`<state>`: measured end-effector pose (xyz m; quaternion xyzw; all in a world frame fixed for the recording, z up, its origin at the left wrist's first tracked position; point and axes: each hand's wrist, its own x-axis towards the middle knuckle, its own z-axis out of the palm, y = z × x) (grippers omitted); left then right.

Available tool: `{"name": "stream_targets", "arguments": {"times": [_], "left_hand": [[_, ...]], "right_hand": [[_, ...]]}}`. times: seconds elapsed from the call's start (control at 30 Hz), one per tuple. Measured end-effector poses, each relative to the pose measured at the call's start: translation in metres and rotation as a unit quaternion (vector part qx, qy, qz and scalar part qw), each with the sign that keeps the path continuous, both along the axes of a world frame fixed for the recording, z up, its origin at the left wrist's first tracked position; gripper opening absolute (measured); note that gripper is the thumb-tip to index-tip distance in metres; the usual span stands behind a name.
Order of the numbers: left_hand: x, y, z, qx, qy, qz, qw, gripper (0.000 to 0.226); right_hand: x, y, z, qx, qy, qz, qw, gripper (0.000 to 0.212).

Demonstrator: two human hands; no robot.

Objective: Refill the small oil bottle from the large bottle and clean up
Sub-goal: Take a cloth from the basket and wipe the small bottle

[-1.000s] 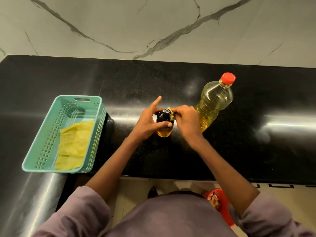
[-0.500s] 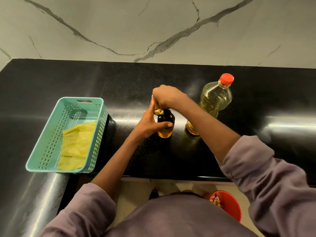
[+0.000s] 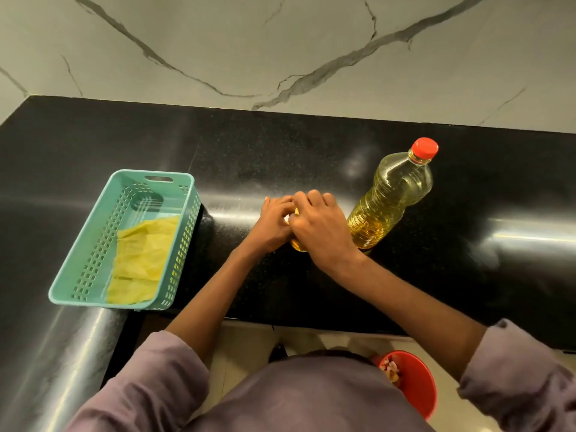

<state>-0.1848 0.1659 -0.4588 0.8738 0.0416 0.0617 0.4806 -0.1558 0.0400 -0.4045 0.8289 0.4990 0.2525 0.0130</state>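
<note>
Bottom of frame: torso in a mauve top, both sleeves (image 3: 523, 381) pushed up to the forearm. Lower right, below the counter edge, a red bucket (image 3: 417, 385) stands on the pale floor, with some scraps visible inside (contents too small to identify).

Mid frame, on the black counter (image 3: 280, 151): both hands meet over the small oil bottle (image 3: 298, 244). The left hand (image 3: 272, 226) is wrapped around the bottle's left side, fingers curled toward its top. The right hand (image 3: 321, 226) lies over the top from the right, fingers bent down and touching the left hand's fingers. Only the amber lower portion of the bottle shows beneath the palms; a sliver of yellow shows between the fingers (cap or cloth, cannot tell which). Both hands are clamped on the bottle, which stands upright on the counter.

Just right of the right hand: the large bottle (image 3: 392, 198), upright, filled with pale yellow oil, its red cap (image 3: 424, 148) on. The right wrist is close beside its base; contact cannot be determined.

Left of frame, well apart from the hands: a teal perforated basket (image 3: 93, 244) at the counter's near edge, with a yellow cloth (image 3: 143, 254) lying flat in its nearer half.

Top of frame: white marble wall (image 3: 280, 42) with grey veins.
</note>
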Motion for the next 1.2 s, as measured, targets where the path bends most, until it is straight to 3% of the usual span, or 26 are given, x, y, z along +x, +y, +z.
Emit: {"name": "stream_targets", "arguments": {"times": [0.1,0.2,0.33,0.47,0.57,0.77,0.93,1.03,1.2], "left_hand": [[0.003,0.004,-0.008,0.040,0.007,-0.014,0.999,0.044],[0.005,0.006,-0.008,0.040,0.012,-0.015,0.999,0.051],[0.003,0.006,-0.002,0.043,0.013,-0.021,0.999,0.055],[0.001,0.006,0.003,0.042,0.006,-0.014,0.999,0.058],[0.001,0.006,0.005,0.028,-0.006,-0.016,0.999,0.050],[0.002,0.006,0.009,0.019,0.012,-0.026,0.999,0.049],[-0.001,0.007,0.008,-0.001,0.023,-0.029,0.999,0.054],[0.000,0.007,0.012,-0.030,0.020,-0.044,0.998,0.052],[0.002,0.009,0.015,-0.043,0.060,-0.035,0.997,0.084]], "right_hand": [[0.000,-0.015,-0.017,0.066,0.011,-0.020,0.998,0.008],[-0.007,-0.024,-0.034,0.170,0.057,-0.045,0.983,0.015],[-0.017,-0.025,-0.052,0.297,0.145,-0.089,0.940,0.029],[-0.020,-0.032,-0.065,0.384,0.220,-0.181,0.878,0.018],[-0.011,-0.037,-0.068,0.365,0.274,-0.218,0.863,0.020],[0.006,-0.032,-0.057,0.388,0.392,-0.180,0.814,0.024],[-0.017,-0.038,-0.061,0.383,0.403,-0.119,0.822,0.040],[-0.008,-0.036,-0.059,0.385,0.401,-0.103,0.825,0.038],[0.022,-0.022,-0.053,0.367,0.478,-0.140,0.785,0.030]]}}
